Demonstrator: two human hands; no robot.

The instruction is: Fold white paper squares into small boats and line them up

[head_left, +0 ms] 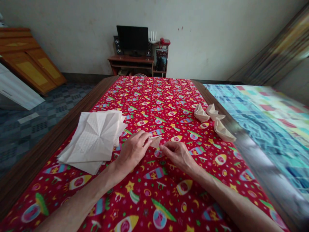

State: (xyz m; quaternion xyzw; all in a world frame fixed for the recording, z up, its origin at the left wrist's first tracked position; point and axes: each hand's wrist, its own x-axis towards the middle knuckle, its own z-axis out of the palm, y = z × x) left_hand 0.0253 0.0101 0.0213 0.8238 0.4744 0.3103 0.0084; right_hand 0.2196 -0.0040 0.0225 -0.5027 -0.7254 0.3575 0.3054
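A small folded piece of paper, pale and pointed at its upper right, is pinched in the fingers of my left hand just above the red cloth. Close by its lower right edge is my right hand, thumb and forefinger pressed together. Whether those fingertips grip the paper's edge or only sit beside it, I cannot tell. Left of my hands lies a stack of creased paper sheets, the top one marked with folds radiating from its middle. At the right, folded paper boats stand in a cluster of three.
A red rocket-print cloth covers the table, whose brown wooden border shows at both sides. Beyond stands a desk with a monitor and speakers. To the right is a bed with a blue checked cover; a wooden cabinet stands left.
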